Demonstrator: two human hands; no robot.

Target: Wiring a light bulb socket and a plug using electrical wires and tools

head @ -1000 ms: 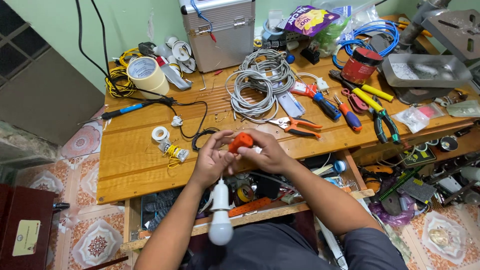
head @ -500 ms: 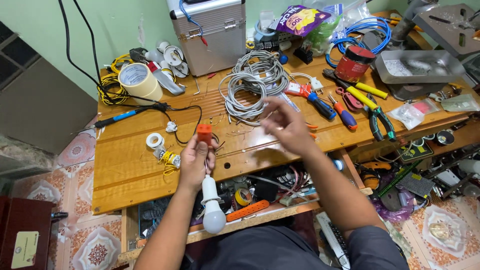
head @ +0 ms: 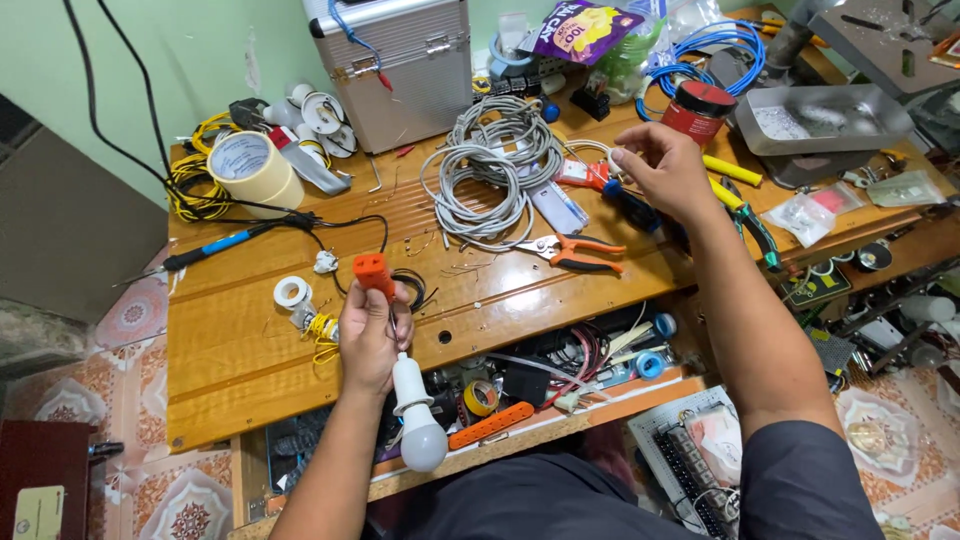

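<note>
Wooden bench (head: 250, 350), honey-coloured and grooved, carries nearly everything listed; below its front edge, a lower shelf (head: 560, 395) crowded with wires and small reels.

Ribbed metal case (head: 400, 70), upright at the rear of the bench.

Steel tray (head: 830, 120), shallow, at the far right rear.

Coil of grey cable (head: 490, 165), loosely wound, lying between the case and the orange-handled cutters.

Roll of beige masking tape (head: 255, 170), on its side at the left rear, just beside a bundle of yellow wire (head: 195, 185).

Red jar (head: 697, 108) with a dark lid, near the right hand.

Orange-handled cutters (head: 570, 250), lying flat at mid-bench, blades toward the left.

Blue-handled soldering iron (head: 215, 247), lying at the left, its black cord trailing across the bench.

White bulb (head: 420, 435), hanging below the left hand, past the bench's front edge, glass end down.

Orange socket (head: 372, 272), standing up out of the top of the left fist, over the bench near the front.

Left hand (head: 372, 335): grip wrapped closed around the stem between orange socket and white bulb.

Right hand (head: 665, 170): raised above the tools on the right of the bench, fingers half-curled, thumb and forefinger drawn near each other; whether they pinch anything cannot be told.

Small white tape roll (head: 292, 292), flat on the bench just left of the left hand.
</note>
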